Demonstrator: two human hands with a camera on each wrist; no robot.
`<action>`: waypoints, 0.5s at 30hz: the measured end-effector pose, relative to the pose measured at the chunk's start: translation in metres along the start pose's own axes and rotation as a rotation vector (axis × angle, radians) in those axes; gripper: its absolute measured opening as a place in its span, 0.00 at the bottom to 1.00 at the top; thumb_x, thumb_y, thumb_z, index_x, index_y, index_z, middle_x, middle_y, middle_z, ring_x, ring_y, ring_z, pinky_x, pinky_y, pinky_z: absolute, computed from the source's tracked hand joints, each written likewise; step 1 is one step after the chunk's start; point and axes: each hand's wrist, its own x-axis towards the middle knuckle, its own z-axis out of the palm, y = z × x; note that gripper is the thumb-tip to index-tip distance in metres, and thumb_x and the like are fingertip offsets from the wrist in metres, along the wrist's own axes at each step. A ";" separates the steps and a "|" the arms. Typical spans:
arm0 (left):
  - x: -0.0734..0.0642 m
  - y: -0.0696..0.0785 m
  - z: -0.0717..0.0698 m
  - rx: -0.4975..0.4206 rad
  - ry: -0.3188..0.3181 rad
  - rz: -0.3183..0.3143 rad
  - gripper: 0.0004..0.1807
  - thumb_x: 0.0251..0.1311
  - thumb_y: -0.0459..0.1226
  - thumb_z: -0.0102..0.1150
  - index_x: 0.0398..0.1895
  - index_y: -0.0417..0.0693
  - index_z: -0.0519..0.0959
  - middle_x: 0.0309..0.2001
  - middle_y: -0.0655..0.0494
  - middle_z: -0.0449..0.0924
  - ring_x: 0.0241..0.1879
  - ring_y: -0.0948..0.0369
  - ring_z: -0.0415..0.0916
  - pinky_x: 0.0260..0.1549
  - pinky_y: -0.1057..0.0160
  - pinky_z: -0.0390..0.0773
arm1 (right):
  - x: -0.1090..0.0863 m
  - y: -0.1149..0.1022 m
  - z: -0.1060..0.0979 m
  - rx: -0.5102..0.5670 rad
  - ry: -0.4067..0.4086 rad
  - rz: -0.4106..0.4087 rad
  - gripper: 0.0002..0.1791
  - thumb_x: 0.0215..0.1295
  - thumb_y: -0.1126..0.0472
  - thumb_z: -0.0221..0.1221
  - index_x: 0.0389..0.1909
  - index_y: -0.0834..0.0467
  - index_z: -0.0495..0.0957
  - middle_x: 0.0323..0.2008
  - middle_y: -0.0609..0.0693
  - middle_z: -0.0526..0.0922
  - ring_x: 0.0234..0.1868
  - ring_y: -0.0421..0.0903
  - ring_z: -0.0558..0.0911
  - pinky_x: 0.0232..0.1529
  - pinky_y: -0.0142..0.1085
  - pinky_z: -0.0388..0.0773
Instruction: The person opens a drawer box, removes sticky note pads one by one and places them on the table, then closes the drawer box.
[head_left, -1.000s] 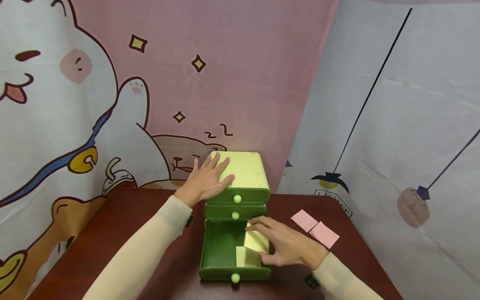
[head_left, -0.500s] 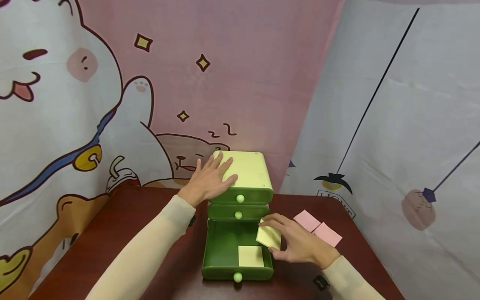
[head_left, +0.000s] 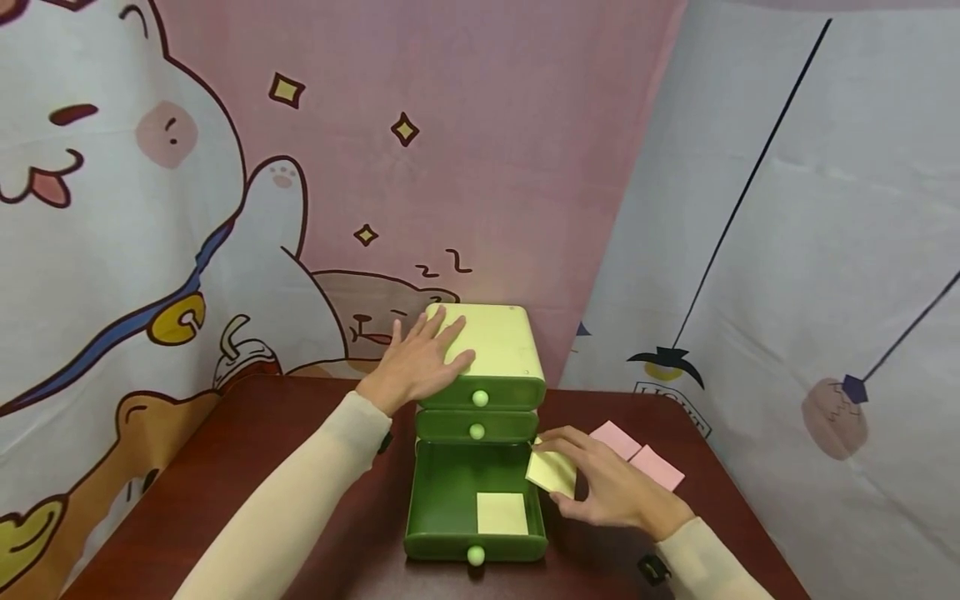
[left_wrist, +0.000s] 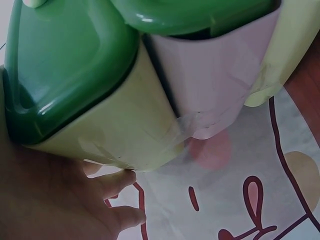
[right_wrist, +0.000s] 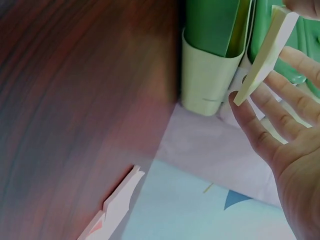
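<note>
My left hand [head_left: 420, 360] lies with spread fingers on the pale yellow top of a small green-fronted drawer unit [head_left: 498, 342]. The bottom drawer [head_left: 438, 492] is pulled out, and a yellow sticky note pad [head_left: 502, 513] lies in its front right part. Between thumb and fingers, my right hand [head_left: 611, 485] pinches another yellow sticky note pad [head_left: 552, 473], held tilted over the drawer's right side. The right wrist view shows this held pad [right_wrist: 267, 57] edge-on, fingertips along it. In the left wrist view, the left fingers [left_wrist: 115, 182] touch the unit's pale casing.
Two pink sticky note pads [head_left: 656, 468] lie side by side on the dark red-brown table [head_left: 285, 467], right of the unit. The middle drawer [head_left: 480, 426] and top drawer are pushed in. A cartoon-printed cloth [head_left: 525, 167] hangs behind the table.
My right hand has moved right, lifting its yellow pad from inside the drawer to over the right side. The pad left in the drawer now shows whole. The left hand stays put.
</note>
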 end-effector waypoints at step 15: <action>0.000 -0.001 0.001 -0.004 0.005 0.000 0.46 0.87 0.72 0.32 0.99 0.68 0.52 1.00 0.51 0.39 0.98 0.40 0.39 0.92 0.22 0.30 | -0.017 0.038 0.017 -0.009 0.050 0.117 0.33 0.58 0.59 0.79 0.67 0.61 0.87 0.63 0.53 0.91 0.53 0.46 0.90 0.52 0.36 0.88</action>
